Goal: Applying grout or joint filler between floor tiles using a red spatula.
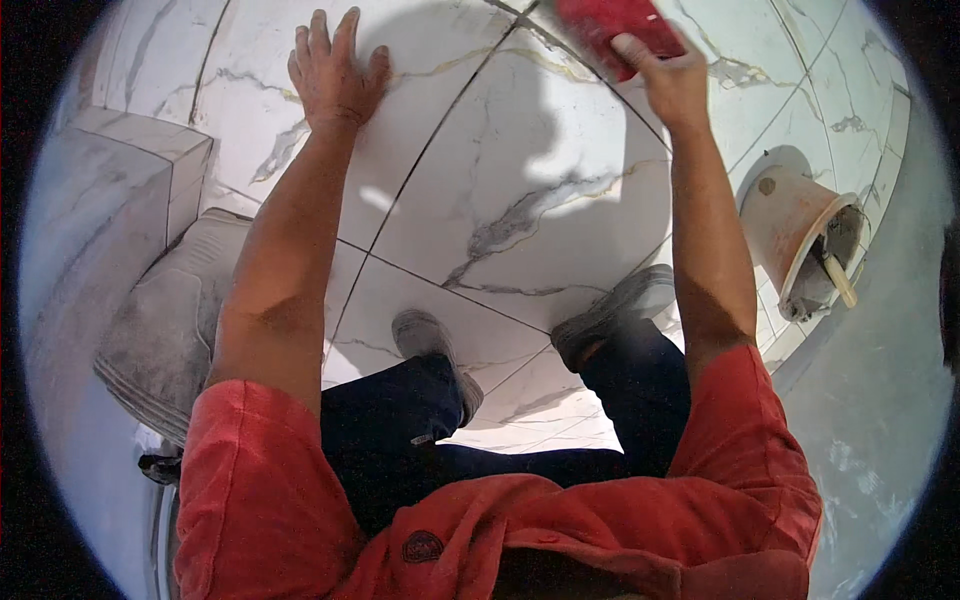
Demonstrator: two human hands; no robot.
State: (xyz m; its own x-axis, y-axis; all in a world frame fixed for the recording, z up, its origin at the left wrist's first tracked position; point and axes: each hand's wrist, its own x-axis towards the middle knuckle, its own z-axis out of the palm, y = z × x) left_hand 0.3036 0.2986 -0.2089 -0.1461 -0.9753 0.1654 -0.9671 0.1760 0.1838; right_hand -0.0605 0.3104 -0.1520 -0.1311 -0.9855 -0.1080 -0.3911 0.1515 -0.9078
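My left hand lies flat, fingers spread, on a white marble-patterned floor tile. My right hand grips a flat red pad with the thumb on top. That pad is against the tiles at the far edge of the view, and its far end is cut off. I cannot make out its exact kind. Just left of the pad runs a dark joint between the tiles.
A dirty pale bucket leans at the right, a tool with a light handle inside. A tiled step stands at the left, with a dusty grey bulky object nearer. My shoes rest on the tiles below.
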